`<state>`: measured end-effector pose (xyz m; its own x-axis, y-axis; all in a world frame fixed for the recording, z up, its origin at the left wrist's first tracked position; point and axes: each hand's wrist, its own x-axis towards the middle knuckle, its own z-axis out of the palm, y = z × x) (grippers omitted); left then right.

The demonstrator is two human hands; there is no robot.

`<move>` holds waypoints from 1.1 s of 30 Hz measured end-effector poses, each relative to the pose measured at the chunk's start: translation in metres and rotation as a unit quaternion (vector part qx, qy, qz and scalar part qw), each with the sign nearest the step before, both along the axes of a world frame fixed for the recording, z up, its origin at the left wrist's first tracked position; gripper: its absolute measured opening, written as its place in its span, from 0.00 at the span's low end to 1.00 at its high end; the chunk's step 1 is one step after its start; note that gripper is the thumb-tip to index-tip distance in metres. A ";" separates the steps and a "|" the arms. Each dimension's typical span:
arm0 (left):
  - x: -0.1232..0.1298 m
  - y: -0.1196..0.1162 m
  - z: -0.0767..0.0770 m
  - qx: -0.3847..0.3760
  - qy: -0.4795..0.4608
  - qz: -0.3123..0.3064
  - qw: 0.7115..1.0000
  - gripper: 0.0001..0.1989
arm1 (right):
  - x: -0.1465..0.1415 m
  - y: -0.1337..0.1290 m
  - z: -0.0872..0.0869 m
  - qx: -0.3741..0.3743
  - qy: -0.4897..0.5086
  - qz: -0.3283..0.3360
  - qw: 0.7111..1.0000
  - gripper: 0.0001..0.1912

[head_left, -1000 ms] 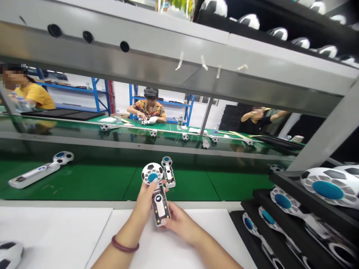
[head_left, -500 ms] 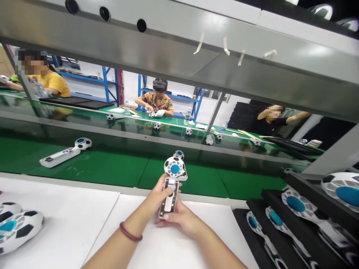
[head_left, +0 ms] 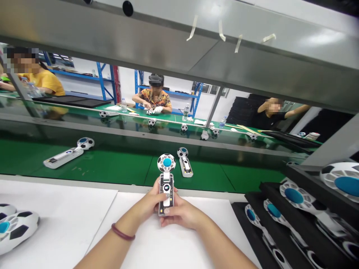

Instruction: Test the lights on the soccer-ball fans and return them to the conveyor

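A handheld fan (head_left: 166, 179) with a football-patterned head and blue centre stands upright between my hands, above the white work surface. My left hand (head_left: 153, 198) is wrapped round the left side of its clear-fronted handle, thumb on the front near a small lit round display. Lower down, my right hand (head_left: 179, 213) grips the handle's right side and bottom, its thumb across the lower front. Behind it, a second fan (head_left: 185, 163) lies on the green belt (head_left: 123, 164). Another fan (head_left: 68, 153) rests on the belt at the left.
Black foam trays (head_left: 244, 224) of similar fans are stacked at the right. Football-patterned heads (head_left: 22, 231) sit at the left edge. A grey metal shelf (head_left: 168, 48) spans overhead. Across the belt, people sit at a bench with more fans and bottles.
The held fan has turned more upright and shifted slightly left, and its display now shows lit. The second fan on the belt is now seen clear of it. The camera view has shifted a little.
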<state>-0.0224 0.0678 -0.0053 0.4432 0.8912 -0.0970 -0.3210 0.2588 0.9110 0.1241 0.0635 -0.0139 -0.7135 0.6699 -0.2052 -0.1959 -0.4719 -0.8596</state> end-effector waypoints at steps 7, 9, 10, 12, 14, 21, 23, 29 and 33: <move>0.003 -0.003 0.003 0.011 -0.010 0.017 1.000 0.23 | -0.001 -0.002 0.002 0.005 -0.011 -0.004 1.000 0.42; 0.002 -0.004 0.006 0.003 -0.007 0.014 1.000 0.24 | -0.001 -0.002 0.003 0.006 -0.011 -0.003 1.000 0.43; 0.002 -0.005 0.008 0.000 -0.006 0.011 1.000 0.25 | -0.001 -0.002 0.002 0.008 -0.009 -0.002 1.000 0.44; 0.002 -0.006 0.010 -0.001 -0.002 0.007 1.000 0.26 | -0.001 -0.002 0.002 0.009 -0.004 0.000 1.000 0.46; 0.002 -0.006 0.010 0.001 -0.005 0.004 1.000 0.26 | -0.001 -0.001 0.001 0.006 -0.004 0.000 1.000 0.46; 0.001 -0.002 0.005 0.004 0.010 -0.005 1.000 0.30 | 0.002 -0.002 0.001 0.016 0.009 0.005 1.000 0.38; 0.000 -0.002 0.004 0.003 0.015 -0.009 1.000 0.29 | 0.003 -0.003 0.001 0.013 0.011 0.002 1.000 0.39; -0.002 -0.002 0.005 -0.005 0.006 -0.027 1.000 0.31 | 0.003 -0.003 0.001 0.005 0.008 -0.004 1.000 0.39; -0.004 -0.002 0.003 0.007 0.000 -0.042 0.999 0.32 | 0.002 -0.002 0.002 0.001 0.005 -0.002 1.000 0.38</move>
<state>-0.0260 0.0658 -0.0020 0.5171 0.8517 -0.0851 -0.2976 0.2722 0.9151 0.1266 0.0611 -0.0123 -0.7132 0.6725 -0.1975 -0.2056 -0.4701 -0.8583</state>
